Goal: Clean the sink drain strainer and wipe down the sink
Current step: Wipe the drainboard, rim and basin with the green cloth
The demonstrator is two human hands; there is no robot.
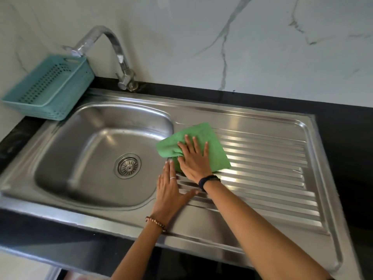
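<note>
A stainless steel sink (66, 158) has a round drain strainer (127, 166) seated in the bottom of its bowl. A ribbed drainboard (268, 168) lies to the bowl's right. A green cloth (203, 136) is spread on the drainboard's left end, at the bowl's rim. My right hand (193, 158) presses flat on the cloth, fingers spread. My left hand (169, 190) rests flat on the bare steel just beside the cloth, palm down, holding nothing.
A chrome tap (119, 59) curves over the back rim of the sink. A teal plastic basket (50, 87) stands tilted at the back left corner. Black countertop (343, 122) borders the sink, with a marble wall behind.
</note>
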